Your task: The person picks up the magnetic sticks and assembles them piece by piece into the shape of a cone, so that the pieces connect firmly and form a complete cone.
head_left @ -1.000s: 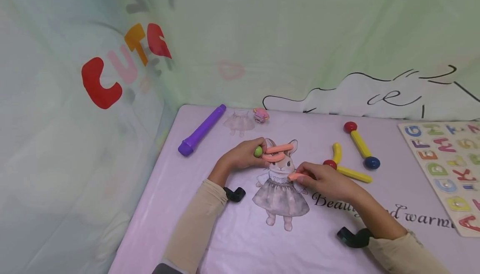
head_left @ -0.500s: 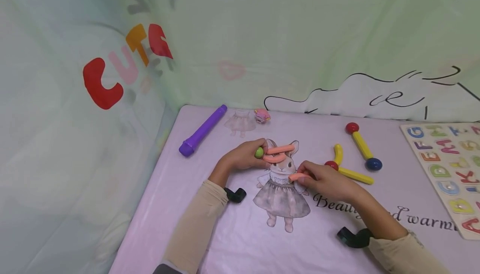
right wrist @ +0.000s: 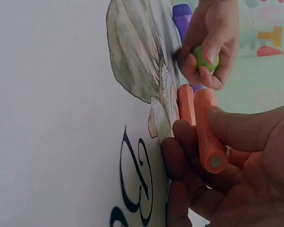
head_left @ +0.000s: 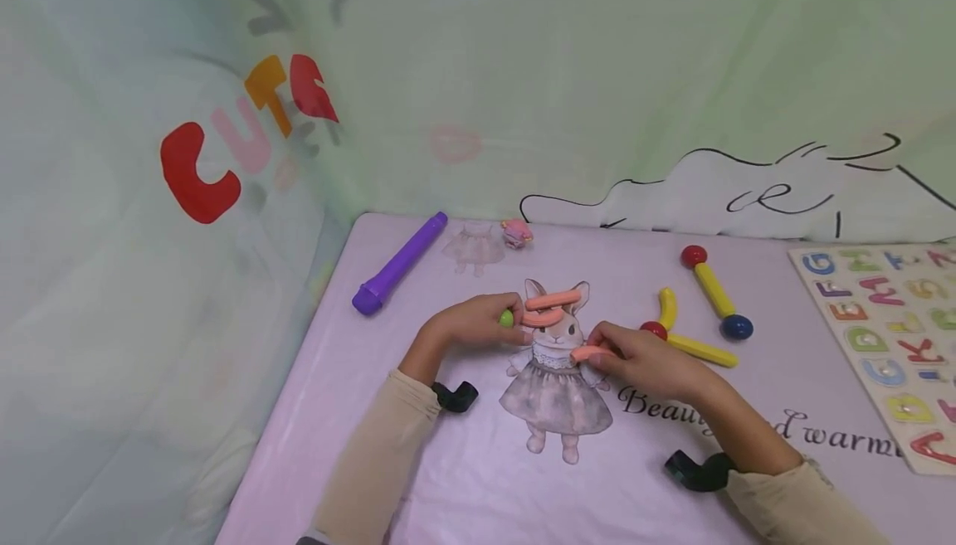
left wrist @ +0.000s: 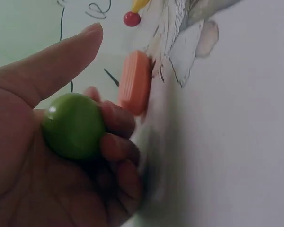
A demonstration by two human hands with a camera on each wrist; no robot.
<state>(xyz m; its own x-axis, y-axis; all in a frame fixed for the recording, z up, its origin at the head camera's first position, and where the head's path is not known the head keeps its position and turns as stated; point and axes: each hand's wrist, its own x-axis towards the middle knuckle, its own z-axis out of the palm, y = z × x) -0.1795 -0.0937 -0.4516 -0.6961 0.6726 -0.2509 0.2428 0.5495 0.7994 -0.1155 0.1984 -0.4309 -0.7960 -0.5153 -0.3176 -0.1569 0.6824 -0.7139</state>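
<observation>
My left hand (head_left: 481,320) holds a green ball (left wrist: 75,126) in its palm, fingers curled round it and thumb held out straight. Just right of that hand in the head view, two orange sticks lie on the table, a straight one (head_left: 553,300) and a slightly curved one (head_left: 541,318) below it. Between thumb and fingers, my right hand (head_left: 650,360) pinches a third orange stick (right wrist: 209,132), low over the printed rabbit (head_left: 556,400). This ribbed stick has a small grey disc in its near end.
Right of the hands lie a red ball (head_left: 653,330) with two yellow sticks (head_left: 700,350), and a yellow stick (head_left: 714,289) between red and blue balls. A letter board (head_left: 859,313) covers the right edge. A purple microphone-shaped toy (head_left: 399,265) and small pink object (head_left: 516,233) lie behind.
My left hand, with the green ball, has drawn slightly left and nearer to me, away from the two lying sticks. The right hand keeps its stick almost in place. The head view has shifted slightly.
</observation>
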